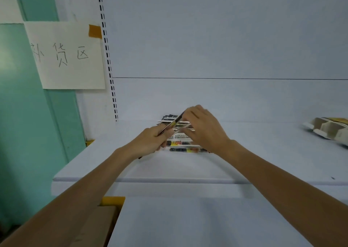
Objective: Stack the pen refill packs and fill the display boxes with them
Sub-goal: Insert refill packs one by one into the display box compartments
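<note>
Nearest, a white lower board (188, 222) runs under both bare forearms, which reach forward and meet over the shelf (263, 164) above it. That shelf has wide bare room to the right and toward its near edge, and ends at the pale back panel (226, 39) on the far side. A paper sign (66, 56) is taped at far left. A cardboard display box (327, 129) lies tipped at the far right edge, well apart from the hands. Between the hands, the pile of packs (183, 146) lies flat on the shelf. The left hand (150, 139) curls its fingers round the low end of one pen refill pack (174, 123), tilted up on edge. The right hand (205, 128) arches over it, bent fingertips gripping its upper end just above the pile.
</note>
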Motion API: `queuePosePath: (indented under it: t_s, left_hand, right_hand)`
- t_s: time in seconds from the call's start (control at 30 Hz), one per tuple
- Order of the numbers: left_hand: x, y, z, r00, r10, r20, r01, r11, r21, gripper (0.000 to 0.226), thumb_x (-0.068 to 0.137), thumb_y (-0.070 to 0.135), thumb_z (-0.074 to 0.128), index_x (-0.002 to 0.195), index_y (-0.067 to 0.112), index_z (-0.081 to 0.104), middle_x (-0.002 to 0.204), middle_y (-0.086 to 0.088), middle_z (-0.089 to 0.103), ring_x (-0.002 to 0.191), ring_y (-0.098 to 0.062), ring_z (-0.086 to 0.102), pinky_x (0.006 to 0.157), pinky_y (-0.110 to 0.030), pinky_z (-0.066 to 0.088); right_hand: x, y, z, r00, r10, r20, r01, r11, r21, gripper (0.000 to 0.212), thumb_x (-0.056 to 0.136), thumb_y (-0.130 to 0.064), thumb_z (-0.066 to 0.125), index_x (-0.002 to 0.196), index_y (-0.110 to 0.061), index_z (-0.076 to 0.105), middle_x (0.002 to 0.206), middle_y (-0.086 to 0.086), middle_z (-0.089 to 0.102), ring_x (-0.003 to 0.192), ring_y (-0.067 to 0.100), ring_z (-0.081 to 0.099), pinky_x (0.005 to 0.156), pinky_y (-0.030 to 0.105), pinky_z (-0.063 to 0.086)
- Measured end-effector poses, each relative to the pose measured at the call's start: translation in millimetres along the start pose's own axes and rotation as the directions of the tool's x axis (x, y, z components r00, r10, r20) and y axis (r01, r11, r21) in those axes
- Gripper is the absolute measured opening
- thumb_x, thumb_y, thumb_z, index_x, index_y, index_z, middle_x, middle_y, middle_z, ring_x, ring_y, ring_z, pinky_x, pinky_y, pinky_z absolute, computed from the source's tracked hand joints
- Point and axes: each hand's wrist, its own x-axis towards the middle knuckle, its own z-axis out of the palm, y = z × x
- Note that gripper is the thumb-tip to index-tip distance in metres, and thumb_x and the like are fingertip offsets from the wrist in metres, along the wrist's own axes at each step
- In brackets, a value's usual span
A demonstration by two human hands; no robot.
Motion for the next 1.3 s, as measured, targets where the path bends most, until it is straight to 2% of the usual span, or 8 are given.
queuePosePath:
  t_s: [0.13,0.33,0.5,0.67,0.9,1.0,1.1,1.3]
  left_hand:
    - [4.1,-3.6,2.5,0.998,0.029,0.053,-0.039,0.979,0.199,0.03,0.089,0.044,0.054,0.094,0.014,0.057,0.077,0.004,0.057,0.064,-0.009,0.049,0.059,-0.022,0.036]
    - [17.2,11.1,13.9,1.0,0.009,0.026,-0.013,0.987,0.163,0.007,0.093,0.019,0.046,0.088,0.017,0.051,0.076,0.0,0.06,0.065,-0.015,0.054,0.064,-0.027,0.042]
    - [25.9,16.9,17.2,0.994,-0.029,-0.108,0.06,0.954,0.295,0.009,0.089,0.021,0.045,0.093,0.017,0.051,0.083,-0.005,0.057,0.069,-0.021,0.053,0.061,-0.03,0.038]
    - [30.7,27.6,32.7,0.997,0.077,-0.03,-0.064,0.949,0.309,0.009,0.088,0.015,0.048,0.094,0.019,0.054,0.083,-0.003,0.061,0.069,-0.018,0.056,0.063,-0.034,0.046]
    - [64.2,65.3,79.6,0.975,0.22,-0.019,-0.173,0.817,0.55,0.023,0.09,0.03,0.05,0.107,0.016,0.055,0.097,-0.005,0.064,0.088,-0.025,0.059,0.071,-0.037,0.048]
    - [79.4,100.1,113.2,0.968,0.244,-0.05,-0.182,0.831,0.525,0.023,0.086,0.027,0.057,0.105,0.016,0.052,0.097,-0.006,0.063,0.089,-0.025,0.056,0.068,-0.034,0.043]
    - [96.9,136.2,151.8,0.973,0.226,-0.037,-0.202,0.923,0.328,0.023,0.081,0.026,0.066,0.098,0.018,0.053,0.088,0.002,0.061,0.077,-0.015,0.055,0.062,-0.025,0.043]
    - [129.2,206.7,231.6,0.967,0.255,-0.017,-0.247,0.949,0.194,0.015,0.08,0.033,0.068,0.082,0.022,0.058,0.072,0.009,0.056,0.062,-0.007,0.049,0.05,-0.015,0.032]
  right_hand:
    - [-5.7,8.5,-5.4,0.98,0.117,0.161,-0.105,0.991,-0.082,0.068,0.07,-0.044,0.073,0.122,-0.008,0.047,0.135,0.015,0.044,0.12,0.029,0.041,0.098,0.05,0.038]
    - [-8.6,4.3,-3.7,0.932,0.282,0.226,-0.346,0.879,0.329,0.054,0.081,-0.028,0.07,0.126,-0.008,0.047,0.132,0.007,0.044,0.116,0.024,0.044,0.094,0.025,0.036]
    - [-6.8,23.0,-10.5,0.909,0.327,0.258,-0.394,0.876,0.279,0.078,0.073,-0.028,0.076,0.138,-0.017,0.034,0.15,0.007,0.019,0.133,0.021,0.028,0.102,0.03,0.031]
    - [-24.1,29.4,-8.8,0.892,0.303,0.334,-0.427,0.806,0.409,0.071,0.075,-0.011,0.072,0.137,-0.011,0.038,0.146,0.006,0.032,0.132,0.018,0.036,0.109,0.029,0.03]
    - [-60.4,76.8,-49.6,0.857,0.308,0.413,-0.455,0.827,0.329,0.044,0.091,-0.039,0.053,0.128,-0.016,0.052,0.143,0.0,0.034,0.121,0.012,0.044,0.099,0.025,0.037]
    - [-76.1,112.3,-70.2,0.843,0.356,0.403,-0.493,0.812,0.313,0.034,0.097,-0.032,0.042,0.096,-0.006,0.063,0.093,0.003,0.058,0.079,0.007,0.051,0.074,0.023,0.038]
    - [-102.6,152.8,-92.6,0.854,0.383,0.352,-0.46,0.872,0.166,0.036,0.098,-0.024,0.042,0.067,-0.007,0.049,0.061,0.001,0.041,0.058,0.011,0.037,0.061,0.025,0.025]
    - [-155.1,235.0,-153.3,0.863,0.32,0.39,-0.426,0.877,0.223,0.034,0.086,-0.041,0.06,0.104,-0.013,0.064,0.095,0.0,0.062,0.083,0.011,0.054,0.07,0.014,0.036]
